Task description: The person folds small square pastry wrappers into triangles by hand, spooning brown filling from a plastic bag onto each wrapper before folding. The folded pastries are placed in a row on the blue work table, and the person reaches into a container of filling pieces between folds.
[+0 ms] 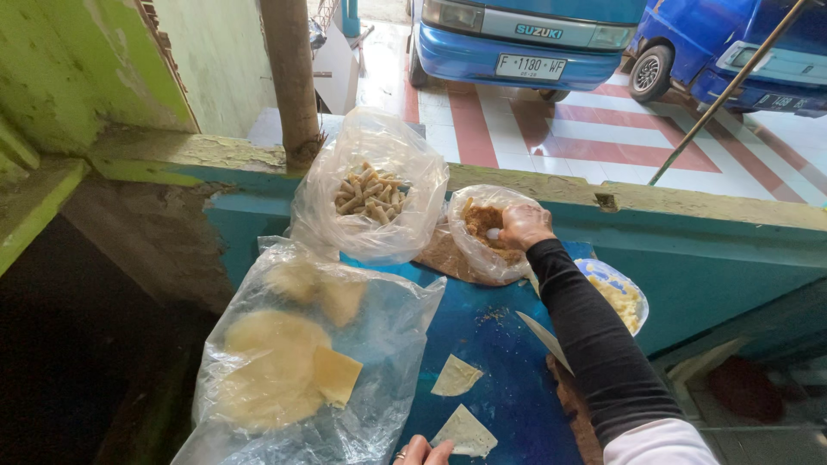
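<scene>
Left hand (422,451) on wrapper (465,431) at table edge; right hand (522,226) inside crumb bag (479,250).

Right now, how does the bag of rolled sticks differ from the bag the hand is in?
The bag of rolled sticks holds pale finger-shaped rolls; the bag of brown filling holds loose crumbly material. The first stands puffed and untouched; the second has the right hand reaching inside. Both are clear plastic, side by side against the ledge.

The flat bench (500,344) is glossy deep blue. The clear plastic bag of round wrappers (284,370) shows pale yellow. The clear bag of crumbs (478,250) is golden brown. The long tight sleeve (594,336) is black. The tiled floor (603,129) is white with red stripes.
</scene>
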The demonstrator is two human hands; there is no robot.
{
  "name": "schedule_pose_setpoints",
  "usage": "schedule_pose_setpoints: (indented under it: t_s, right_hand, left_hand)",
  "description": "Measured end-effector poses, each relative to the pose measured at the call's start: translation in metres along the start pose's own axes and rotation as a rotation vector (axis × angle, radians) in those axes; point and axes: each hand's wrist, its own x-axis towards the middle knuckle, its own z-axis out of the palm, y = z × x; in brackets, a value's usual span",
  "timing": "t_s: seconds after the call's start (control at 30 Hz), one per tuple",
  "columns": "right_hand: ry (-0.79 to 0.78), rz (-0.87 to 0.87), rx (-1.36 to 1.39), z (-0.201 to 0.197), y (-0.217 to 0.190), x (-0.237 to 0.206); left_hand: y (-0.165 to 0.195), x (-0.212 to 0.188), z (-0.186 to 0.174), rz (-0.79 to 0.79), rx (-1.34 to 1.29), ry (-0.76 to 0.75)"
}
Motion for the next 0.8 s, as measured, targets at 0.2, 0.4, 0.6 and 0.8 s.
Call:
schedule_pose_setpoints:
  t_s: [0.2,0.4,0.6,0.8]
  right_hand:
    - [0.075,-0.093,-0.008,0.001,0.004,-0.002]
    - [-0.043,-0.114,0.113,0.000,0.008,-0.012]
    - [-0.107,-0.038,0.155,-0.008,0.009,-0.021]
    - [-0.132,-0.028,0.068,0.001,-0.001,-0.016]
  left_hand:
    - [0.000,-0.003,-0.002,0.012,-0.028,-0.027]
    - [-0.001,0.003,0.003,0.039,0.065,0.071]
    - [0.000,0.002,-0.002,0.011,-0.006,0.011]
    - [0.004,0.001,-0.005,-0.038,-0.022,-0.048]
